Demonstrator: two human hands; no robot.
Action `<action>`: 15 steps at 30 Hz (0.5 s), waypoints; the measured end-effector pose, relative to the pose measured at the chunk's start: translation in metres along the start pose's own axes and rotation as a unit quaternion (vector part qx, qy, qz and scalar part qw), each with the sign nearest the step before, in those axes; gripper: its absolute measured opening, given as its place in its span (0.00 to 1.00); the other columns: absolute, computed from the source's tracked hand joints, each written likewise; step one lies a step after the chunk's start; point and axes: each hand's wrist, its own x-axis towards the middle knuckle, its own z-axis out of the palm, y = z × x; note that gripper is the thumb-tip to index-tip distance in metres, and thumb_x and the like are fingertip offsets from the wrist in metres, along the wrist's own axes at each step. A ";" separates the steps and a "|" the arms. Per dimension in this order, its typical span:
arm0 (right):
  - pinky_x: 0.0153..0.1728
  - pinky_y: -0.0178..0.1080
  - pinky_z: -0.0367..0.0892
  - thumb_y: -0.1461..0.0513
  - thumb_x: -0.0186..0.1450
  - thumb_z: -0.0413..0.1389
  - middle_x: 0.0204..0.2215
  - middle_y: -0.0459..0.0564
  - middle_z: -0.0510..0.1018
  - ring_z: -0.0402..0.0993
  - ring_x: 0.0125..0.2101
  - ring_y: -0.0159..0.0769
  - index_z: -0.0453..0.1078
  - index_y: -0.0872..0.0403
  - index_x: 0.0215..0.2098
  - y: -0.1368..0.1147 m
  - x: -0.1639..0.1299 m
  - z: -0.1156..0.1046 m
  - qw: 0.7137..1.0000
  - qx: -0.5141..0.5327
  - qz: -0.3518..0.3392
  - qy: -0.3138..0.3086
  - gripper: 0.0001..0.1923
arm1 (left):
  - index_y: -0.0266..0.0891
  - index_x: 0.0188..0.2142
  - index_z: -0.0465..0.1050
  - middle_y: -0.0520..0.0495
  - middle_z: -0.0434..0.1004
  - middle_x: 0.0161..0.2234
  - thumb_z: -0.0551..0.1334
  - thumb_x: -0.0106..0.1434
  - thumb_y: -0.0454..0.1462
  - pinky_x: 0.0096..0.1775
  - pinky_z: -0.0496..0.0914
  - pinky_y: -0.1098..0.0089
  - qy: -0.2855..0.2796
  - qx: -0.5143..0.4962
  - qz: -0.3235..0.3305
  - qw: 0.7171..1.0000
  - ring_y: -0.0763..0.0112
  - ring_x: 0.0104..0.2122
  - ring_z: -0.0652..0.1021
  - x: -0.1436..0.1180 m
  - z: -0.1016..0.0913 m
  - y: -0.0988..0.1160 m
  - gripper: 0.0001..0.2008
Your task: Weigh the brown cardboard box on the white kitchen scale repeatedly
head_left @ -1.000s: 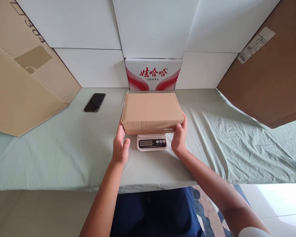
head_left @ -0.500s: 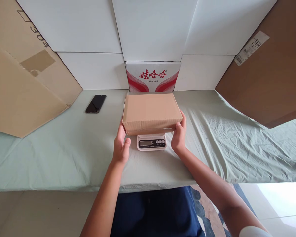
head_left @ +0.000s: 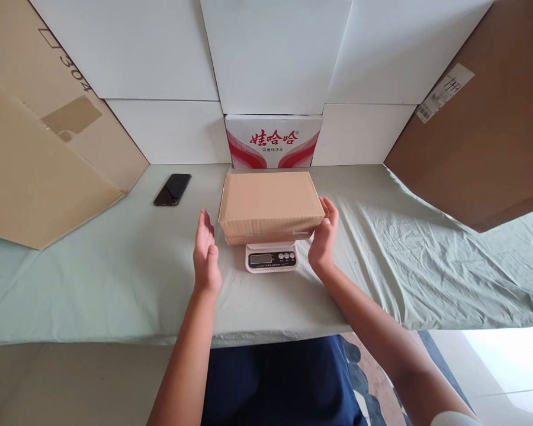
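Observation:
A brown cardboard box [head_left: 270, 198] sits on a small white digital kitchen scale [head_left: 271, 266], covering most of its platform. The scale's display and buttons show in front of the box; no reading can be made out on the display. My left hand [head_left: 206, 254] is apart from the box's left side, with its fingers stretched out and nothing in it. At the box's front right corner, my right hand [head_left: 324, 236] is very near or touching, fingers slightly bent and thumb apart from them. It does not grip the box.
A black phone [head_left: 172, 189] lies on the green cloth [head_left: 115, 266] at the left. Behind the scale stands a white and red carton [head_left: 273, 142] against white panels. Large cardboard sheets [head_left: 53, 136] rise at the left, with a darker one [head_left: 479, 136] at the right.
My left hand has let go of the box and moved left, away from its side. My right hand has loosened at the right corner. The box stays on the scale.

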 end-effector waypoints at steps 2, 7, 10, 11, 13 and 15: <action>0.68 0.64 0.58 0.45 0.67 0.49 0.67 0.51 0.66 0.65 0.67 0.52 0.63 0.42 0.60 0.002 0.007 -0.002 0.999 0.035 0.019 0.029 0.26 | 0.52 0.73 0.56 0.44 0.49 0.77 0.54 0.70 0.59 0.73 0.51 0.52 0.034 -0.005 -0.005 0.999 0.54 0.75 0.52 0.001 -0.003 -0.004 0.36; 0.68 0.64 0.57 0.44 0.66 0.48 0.65 0.53 0.68 0.68 0.66 0.51 0.64 0.44 0.57 0.007 0.025 -0.007 0.994 0.062 0.050 0.074 0.25 | 0.54 0.72 0.58 0.45 0.51 0.76 0.49 0.72 0.59 0.72 0.55 0.55 0.052 -0.020 -0.028 0.998 0.58 0.75 0.55 0.003 -0.004 -0.011 0.34; 0.68 0.63 0.58 0.44 0.64 0.51 0.61 0.56 0.72 0.71 0.64 0.52 0.68 0.48 0.53 0.000 0.026 -0.007 0.993 0.082 0.058 0.068 0.25 | 0.53 0.72 0.59 0.44 0.52 0.76 0.49 0.71 0.60 0.71 0.56 0.55 0.037 -0.035 -0.043 0.998 0.58 0.74 0.56 0.002 -0.003 -0.011 0.35; 0.67 0.62 0.59 0.44 0.63 0.52 0.59 0.56 0.74 0.72 0.63 0.52 0.69 0.48 0.51 -0.004 0.023 -0.008 0.993 0.088 0.060 0.054 0.25 | 0.53 0.72 0.59 0.44 0.53 0.76 0.50 0.71 0.60 0.71 0.56 0.55 0.031 -0.040 -0.047 0.998 0.57 0.74 0.57 0.000 -0.003 -0.010 0.35; 0.67 0.62 0.61 0.44 0.63 0.53 0.57 0.56 0.77 0.73 0.61 0.52 0.71 0.49 0.50 -0.012 0.015 -0.011 0.994 0.092 0.060 0.015 0.24 | 0.52 0.71 0.61 0.45 0.54 0.75 0.50 0.71 0.59 0.71 0.56 0.55 0.020 -0.049 -0.054 0.997 0.56 0.74 0.57 -0.004 -0.003 -0.005 0.34; 0.68 0.62 0.60 0.45 0.65 0.54 0.59 0.55 0.77 0.72 0.63 0.51 0.71 0.48 0.53 -0.015 0.004 -0.017 0.995 0.076 0.053 -0.020 0.24 | 0.51 0.71 0.62 0.44 0.55 0.75 0.51 0.71 0.59 0.71 0.57 0.54 0.010 -0.051 -0.055 0.997 0.55 0.74 0.58 -0.008 -0.003 0.000 0.34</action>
